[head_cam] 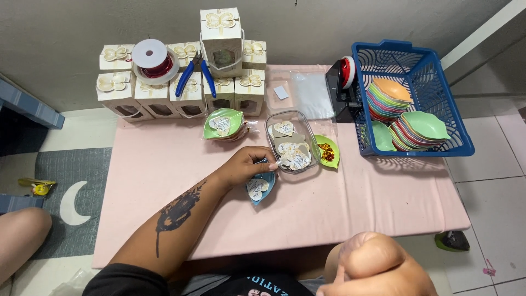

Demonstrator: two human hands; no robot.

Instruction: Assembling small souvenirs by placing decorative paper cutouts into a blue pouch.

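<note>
While the left hand (247, 164) reaches across the pink table (164, 164), its fingers pinch a small heart-shaped paper tag (280, 162) at the near rim of the clear plastic container (290, 140). The container sits near the table's middle and holds more heart tags. Directly under the hand lies a blue leaf-shaped dish (259, 188) with a tag in it. A green leaf dish (329, 151) with red and gold pieces touches the container's right side; another green leaf dish (223, 124), also holding tags, lies to its left.

The right hand (375, 266) is at the near table edge, close to the camera, closed into a loose fist; whether it holds anything cannot be told.

Along the far edge stand cream gift boxes (181, 87), with a spool of red ribbon (154, 59) and blue-handled pliers (194, 74) on top. At right, a blue basket (433, 137) holds stacks of coloured leaf dishes (389, 98), with a black tape dispenser (341, 87) beside it.
</note>
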